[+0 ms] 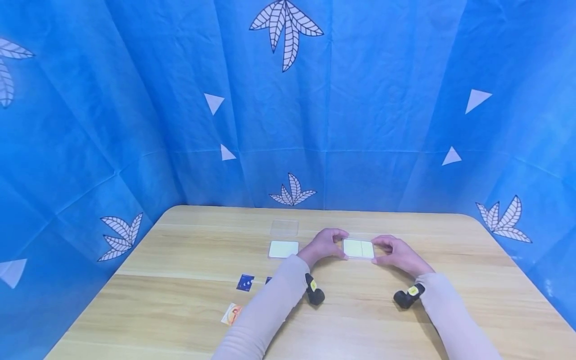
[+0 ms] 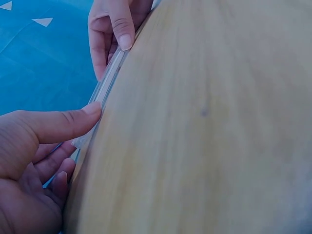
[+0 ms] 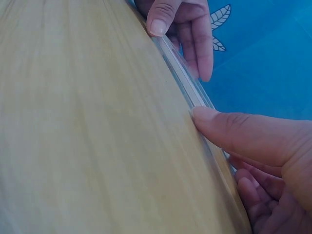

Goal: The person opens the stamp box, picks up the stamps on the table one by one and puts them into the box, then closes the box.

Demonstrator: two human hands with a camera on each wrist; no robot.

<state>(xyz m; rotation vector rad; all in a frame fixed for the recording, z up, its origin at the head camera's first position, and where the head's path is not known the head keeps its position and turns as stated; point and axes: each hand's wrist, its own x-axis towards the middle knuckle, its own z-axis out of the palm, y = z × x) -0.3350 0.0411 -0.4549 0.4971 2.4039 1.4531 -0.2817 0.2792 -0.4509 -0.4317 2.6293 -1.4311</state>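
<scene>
A flat, clear plastic case (image 1: 358,248) with a white inside lies low at the table's far side, between both hands. My left hand (image 1: 325,243) grips its left end, thumb at the near edge and fingers toward the far edge. On the opposite end, my right hand (image 1: 396,254) holds the case in the same way. Seen edge-on in the left wrist view, the clear case (image 2: 109,78) shows a white layer between transparent rims, with the left thumb pressed on its edge. The right wrist view shows the right thumb at the edge of the clear case (image 3: 183,73).
Left of the hands lies a similar white-filled case (image 1: 283,249), with a clear, flat plastic piece (image 1: 284,228) behind it. Nearer are a small dark blue card (image 1: 245,282), another blue piece (image 1: 268,280) and an orange-and-white picture card (image 1: 231,313), the last two partly behind the left sleeve.
</scene>
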